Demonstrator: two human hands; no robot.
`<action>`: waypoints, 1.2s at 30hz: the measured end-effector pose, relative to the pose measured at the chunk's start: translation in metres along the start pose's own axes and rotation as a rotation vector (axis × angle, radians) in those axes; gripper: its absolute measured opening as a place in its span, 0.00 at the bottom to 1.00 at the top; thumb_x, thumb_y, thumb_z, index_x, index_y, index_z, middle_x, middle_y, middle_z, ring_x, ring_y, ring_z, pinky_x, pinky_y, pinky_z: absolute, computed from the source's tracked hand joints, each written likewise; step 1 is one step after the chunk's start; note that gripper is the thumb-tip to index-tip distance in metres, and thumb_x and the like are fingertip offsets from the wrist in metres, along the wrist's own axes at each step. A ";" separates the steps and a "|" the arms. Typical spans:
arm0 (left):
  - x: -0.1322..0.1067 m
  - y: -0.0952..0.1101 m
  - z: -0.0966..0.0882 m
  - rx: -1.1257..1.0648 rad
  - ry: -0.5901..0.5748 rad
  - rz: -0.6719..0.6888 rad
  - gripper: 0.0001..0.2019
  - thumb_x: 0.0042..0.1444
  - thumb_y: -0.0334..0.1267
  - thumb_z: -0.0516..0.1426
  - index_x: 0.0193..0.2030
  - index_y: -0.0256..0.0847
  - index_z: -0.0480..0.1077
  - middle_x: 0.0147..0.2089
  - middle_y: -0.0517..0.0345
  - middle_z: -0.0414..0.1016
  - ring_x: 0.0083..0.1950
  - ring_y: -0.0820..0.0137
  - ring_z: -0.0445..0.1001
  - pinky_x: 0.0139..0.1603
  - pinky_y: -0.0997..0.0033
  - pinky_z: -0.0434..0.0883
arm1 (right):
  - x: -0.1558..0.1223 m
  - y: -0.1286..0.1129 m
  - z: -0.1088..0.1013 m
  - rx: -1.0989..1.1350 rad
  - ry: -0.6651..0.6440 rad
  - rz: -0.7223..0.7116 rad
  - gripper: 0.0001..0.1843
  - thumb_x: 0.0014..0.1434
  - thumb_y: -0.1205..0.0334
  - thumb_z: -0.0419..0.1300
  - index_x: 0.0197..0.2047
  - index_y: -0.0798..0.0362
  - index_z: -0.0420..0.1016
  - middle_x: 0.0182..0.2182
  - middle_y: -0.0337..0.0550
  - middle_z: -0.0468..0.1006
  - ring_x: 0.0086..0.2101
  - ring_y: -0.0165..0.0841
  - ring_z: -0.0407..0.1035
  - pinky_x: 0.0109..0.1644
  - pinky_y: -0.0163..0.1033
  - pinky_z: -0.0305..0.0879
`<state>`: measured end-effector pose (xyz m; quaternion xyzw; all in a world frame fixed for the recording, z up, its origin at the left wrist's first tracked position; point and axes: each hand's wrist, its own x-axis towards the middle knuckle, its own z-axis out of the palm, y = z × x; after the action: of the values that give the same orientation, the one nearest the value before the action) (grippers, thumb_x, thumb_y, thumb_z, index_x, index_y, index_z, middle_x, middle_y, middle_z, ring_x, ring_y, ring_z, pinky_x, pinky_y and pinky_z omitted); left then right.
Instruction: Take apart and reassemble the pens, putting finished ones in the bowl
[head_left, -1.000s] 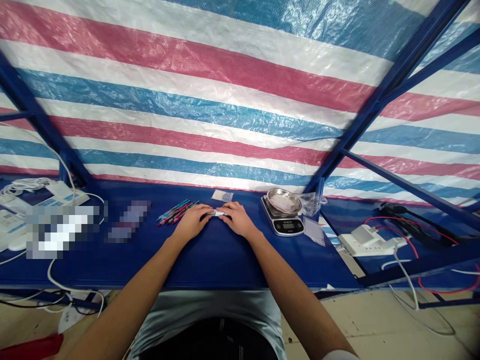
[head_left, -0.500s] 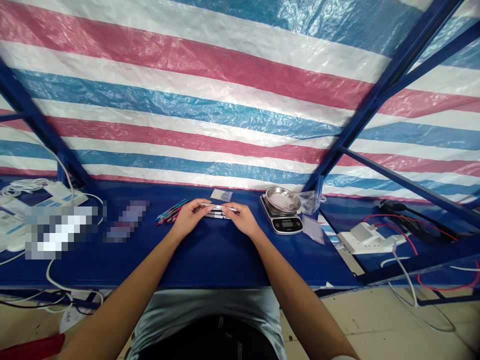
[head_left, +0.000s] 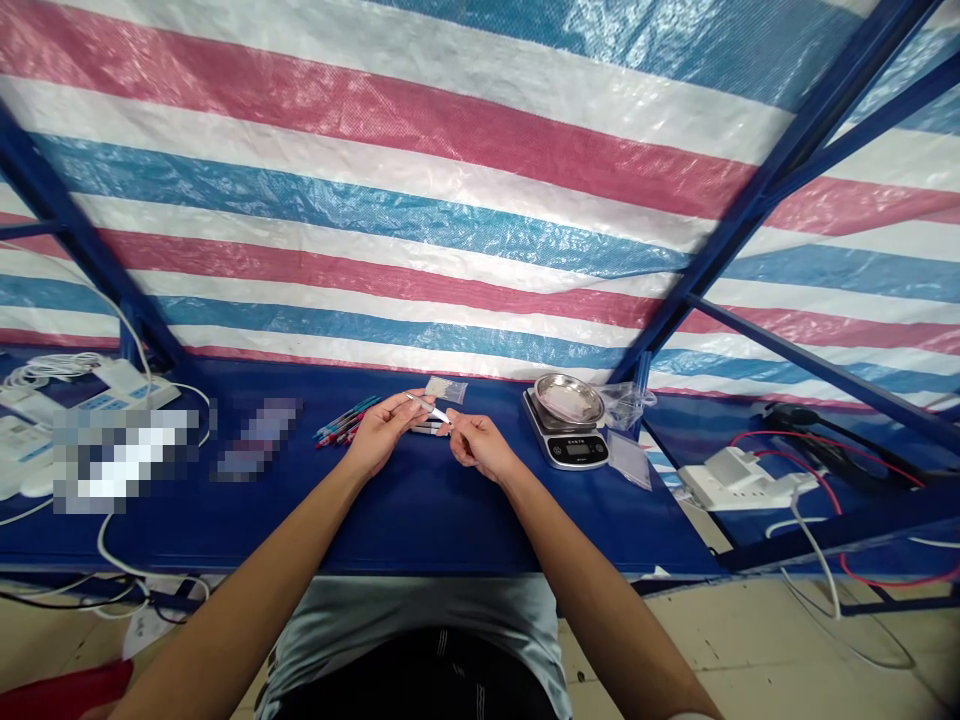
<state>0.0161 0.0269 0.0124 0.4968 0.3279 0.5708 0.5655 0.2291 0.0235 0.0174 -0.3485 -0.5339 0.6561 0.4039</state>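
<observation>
Between my hands, just above the blue table (head_left: 435,510), is a slim white pen (head_left: 430,406), tilted down to the right. My left hand (head_left: 382,432) pinches its upper left end. The fingers of my right hand (head_left: 478,445) are closed at its lower right end. Behind and below it lie more white pens (head_left: 429,428), partly hidden by my hands. Left of my left hand rests a bunch of blue and red pens (head_left: 346,424). A small clear bag (head_left: 446,389) with pale contents lies just beyond my hands.
To the right stands a kitchen scale (head_left: 574,449) bearing a metal bowl (head_left: 568,398). Clear plastic bags (head_left: 628,460) lie beside it. A white power strip (head_left: 739,482) with cables is further right. More white power strips (head_left: 124,392) sit at the left, near a blue frame post (head_left: 135,325).
My hands held a white pen level over the others. Now it is tilted, its right end lower, and my right hand has turned and curled its fingers. The view has shifted slightly.
</observation>
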 end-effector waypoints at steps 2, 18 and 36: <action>0.000 -0.001 0.000 0.010 0.020 -0.003 0.24 0.58 0.53 0.71 0.56 0.40 0.80 0.60 0.44 0.83 0.62 0.54 0.81 0.69 0.51 0.75 | 0.000 0.001 -0.001 -0.024 0.010 -0.009 0.30 0.63 0.32 0.64 0.39 0.55 0.81 0.15 0.33 0.68 0.15 0.25 0.52 0.19 0.34 0.42; 0.005 -0.004 -0.005 -0.017 0.169 0.007 0.24 0.57 0.52 0.72 0.52 0.36 0.79 0.56 0.41 0.84 0.53 0.58 0.85 0.67 0.48 0.77 | 0.007 0.004 -0.003 -0.015 0.174 -0.169 0.28 0.53 0.39 0.75 0.46 0.52 0.78 0.34 0.42 0.82 0.26 0.31 0.72 0.25 0.35 0.64; 0.004 -0.003 -0.002 -0.039 0.171 -0.024 0.22 0.57 0.51 0.72 0.49 0.35 0.79 0.52 0.44 0.85 0.49 0.59 0.86 0.68 0.46 0.77 | 0.009 0.011 -0.009 0.056 0.133 -0.050 0.28 0.57 0.37 0.72 0.44 0.53 0.77 0.35 0.47 0.83 0.26 0.32 0.74 0.23 0.35 0.63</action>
<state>0.0154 0.0314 0.0099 0.4311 0.3696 0.6106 0.5520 0.2315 0.0338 0.0051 -0.3663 -0.4959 0.6359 0.4642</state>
